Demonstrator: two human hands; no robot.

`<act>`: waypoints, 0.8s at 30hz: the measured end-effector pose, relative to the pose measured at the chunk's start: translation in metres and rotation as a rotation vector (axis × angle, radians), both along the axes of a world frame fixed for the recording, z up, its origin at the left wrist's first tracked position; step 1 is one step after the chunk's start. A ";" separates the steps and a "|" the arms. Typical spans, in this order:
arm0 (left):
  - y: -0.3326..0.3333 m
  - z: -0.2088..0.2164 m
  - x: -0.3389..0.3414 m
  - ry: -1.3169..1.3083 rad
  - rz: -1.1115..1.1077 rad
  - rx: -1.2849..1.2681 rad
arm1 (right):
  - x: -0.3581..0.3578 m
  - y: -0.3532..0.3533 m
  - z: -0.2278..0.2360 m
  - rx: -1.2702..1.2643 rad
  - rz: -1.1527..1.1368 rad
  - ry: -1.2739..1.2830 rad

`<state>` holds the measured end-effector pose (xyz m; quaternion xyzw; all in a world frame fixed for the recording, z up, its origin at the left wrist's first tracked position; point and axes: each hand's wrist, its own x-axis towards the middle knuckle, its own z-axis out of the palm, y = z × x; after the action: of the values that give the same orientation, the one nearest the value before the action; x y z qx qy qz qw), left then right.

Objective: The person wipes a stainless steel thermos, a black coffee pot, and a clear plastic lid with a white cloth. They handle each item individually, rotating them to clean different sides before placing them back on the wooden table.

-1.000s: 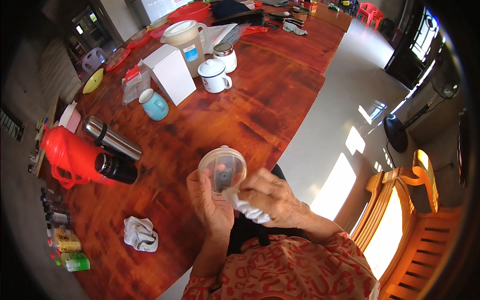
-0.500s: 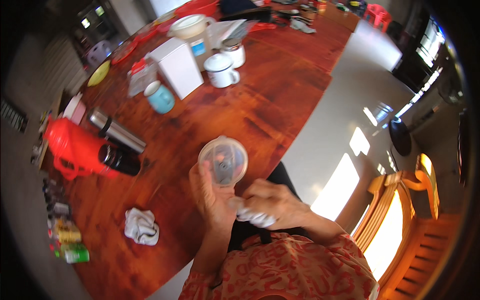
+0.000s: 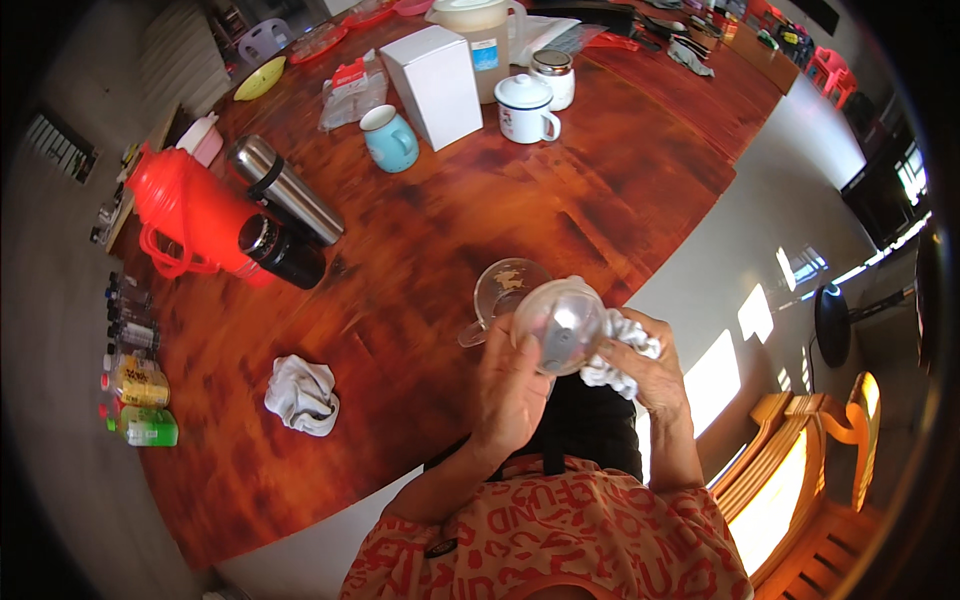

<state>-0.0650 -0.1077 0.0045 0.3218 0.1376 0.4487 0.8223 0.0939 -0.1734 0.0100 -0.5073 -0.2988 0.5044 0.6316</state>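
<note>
My left hand [image 3: 508,392] grips a round, translucent, domed lid [image 3: 562,325] by its left side, tilted in front of me. In my right hand [image 3: 650,372], closed at the lid's right edge, is a bunched white cloth [image 3: 622,350], pressed against the lid. Some of the right fingers are hidden behind lid and cloth. Just beyond the left hand, a clear glass mug [image 3: 497,282] stands on the reddish-brown table [image 3: 430,235], partly covered by the lid, its handle pointing to the left. A second crumpled white cloth [image 3: 302,396] lies on the table to the left.
Left stand a red thermos jug [image 3: 190,215], a steel flask [image 3: 285,188] and a black bottle [image 3: 282,252]. Farther back are a blue mug [image 3: 390,140], a white box [image 3: 432,88], an enamel mug [image 3: 525,110] and a jar [image 3: 553,78]. A wooden chair [image 3: 800,470] is at right.
The view has shifted, so the table's things sit farther right. The right hand has brought its cloth up to the lid's edge. The glass mug now shows separately beyond the hands.
</note>
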 end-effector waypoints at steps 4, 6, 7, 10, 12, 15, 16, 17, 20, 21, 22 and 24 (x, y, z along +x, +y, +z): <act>-0.015 0.003 -0.011 0.167 -0.036 0.382 | 0.019 -0.013 -0.007 0.045 0.083 -0.026; -0.017 0.005 -0.015 0.122 0.024 0.524 | 0.023 -0.015 -0.007 0.098 0.139 -0.096; -0.017 0.003 -0.019 0.114 0.100 0.551 | 0.026 -0.014 -0.003 0.143 0.194 -0.147; 0.003 0.006 -0.045 0.325 0.444 0.802 | 0.021 -0.012 -0.004 0.142 0.031 0.055; 0.017 0.013 -0.063 0.657 0.674 0.804 | 0.028 -0.007 -0.015 0.082 -0.064 -0.056; 0.050 -0.018 -0.075 0.834 0.815 0.883 | 0.025 0.006 -0.025 0.075 -0.114 0.000; 0.058 -0.025 -0.077 0.936 0.831 0.967 | 0.021 0.011 -0.026 0.067 -0.128 -0.010; 0.065 -0.032 -0.078 1.038 0.843 1.050 | 0.016 0.016 -0.026 0.058 -0.143 -0.019; 0.079 -0.062 -0.074 1.084 0.821 1.138 | 0.011 0.022 -0.029 0.009 -0.146 -0.032; 0.082 -0.069 -0.072 1.096 0.793 1.152 | 0.012 0.023 -0.031 0.000 -0.153 -0.035; 0.083 -0.075 -0.072 1.129 0.778 1.155 | 0.013 0.023 -0.032 -0.009 -0.161 -0.037; 0.083 -0.085 -0.070 1.188 0.741 1.165 | 0.015 0.022 -0.032 -0.046 -0.177 -0.046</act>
<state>-0.1354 -0.0244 -0.0801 0.7998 0.3846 0.4432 0.1266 0.1092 -0.1511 -0.0224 -0.5575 -0.2555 0.4417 0.6549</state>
